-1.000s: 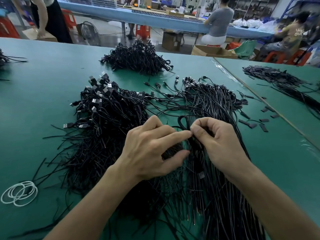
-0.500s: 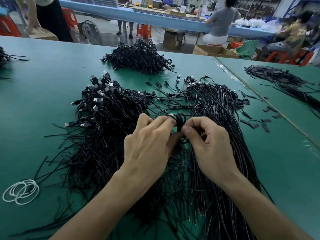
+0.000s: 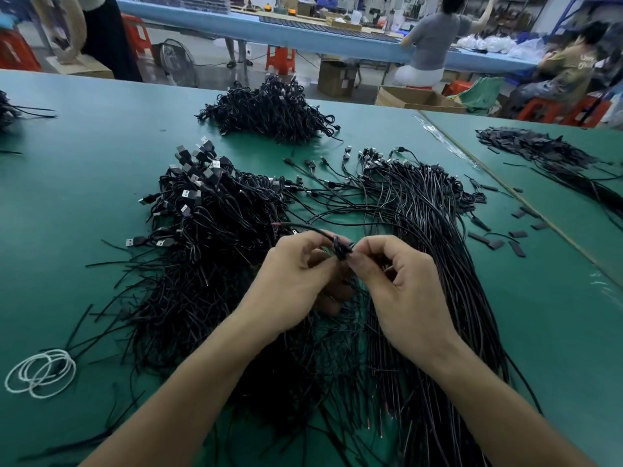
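Over the cable heap [image 3: 202,237], black cable [image 3: 340,249] between both hands [image 3: 293,281] [image 3: 404,298]

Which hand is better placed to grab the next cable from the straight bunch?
Probably right: the right hand is over the straight bunch, the left hand over the tangled pile. Both pinch the small bundle.

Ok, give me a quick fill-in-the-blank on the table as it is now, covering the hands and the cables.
Counting the left hand and the right hand, the number of hands pinching the small coiled cable is ____.
The white rubber bands lie on the person's ____ side.
The table has a cover that is ____ in colour.
The pile of USB cables is ____ in colour.
Missing words: two; left; green; black.
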`<state>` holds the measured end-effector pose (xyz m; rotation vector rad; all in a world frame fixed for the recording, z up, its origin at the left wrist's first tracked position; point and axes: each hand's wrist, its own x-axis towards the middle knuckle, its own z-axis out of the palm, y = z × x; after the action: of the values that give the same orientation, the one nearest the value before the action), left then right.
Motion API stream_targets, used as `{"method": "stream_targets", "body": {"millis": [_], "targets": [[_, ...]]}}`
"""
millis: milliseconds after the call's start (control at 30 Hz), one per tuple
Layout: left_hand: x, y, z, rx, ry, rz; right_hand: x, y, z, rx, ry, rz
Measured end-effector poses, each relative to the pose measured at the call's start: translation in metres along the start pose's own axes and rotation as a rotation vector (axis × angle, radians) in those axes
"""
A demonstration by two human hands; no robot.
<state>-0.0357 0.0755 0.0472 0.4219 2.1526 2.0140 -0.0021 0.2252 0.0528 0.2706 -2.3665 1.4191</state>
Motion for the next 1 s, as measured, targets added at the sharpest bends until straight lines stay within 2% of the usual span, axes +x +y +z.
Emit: {"method": "stream_targets", "body": {"millis": [67,200,300,533,667,767,900,1000], "targets": [[0.002,0.003,-0.001,-0.217,-0.012,-0.018,-0.001,0.002,0.001,0.03,-0.025,0.02],[0.002,0.008,-0.006,-0.498,-0.024,-0.03,-0.001,0.004,0.0,0.09,-0.065,0.056],[0.0,0.011,-0.007,-0.566,-0.013,0.005,0.001,0.003,-0.001,0.114,-0.109,0.072],[-0.002,0.007,-0.004,-0.171,-0.084,0.225,0.006,0.007,-0.011,0.106,-0.12,0.182],[-0.001,0.0,-0.003,0.181,-0.014,0.337,0.006,0.01,-0.014,0.163,-0.141,0.234],[-0.001,-0.005,-0.001,0.327,0.032,0.406,0.009,0.01,-0.015,0.209,-0.121,0.236],[-0.002,-0.01,0.004,0.521,0.0,0.383,0.012,0.007,-0.017,0.196,-0.061,0.193],[-0.004,-0.008,0.008,0.501,-0.015,0.276,0.009,0.005,-0.015,0.262,-0.065,0.181]]}}
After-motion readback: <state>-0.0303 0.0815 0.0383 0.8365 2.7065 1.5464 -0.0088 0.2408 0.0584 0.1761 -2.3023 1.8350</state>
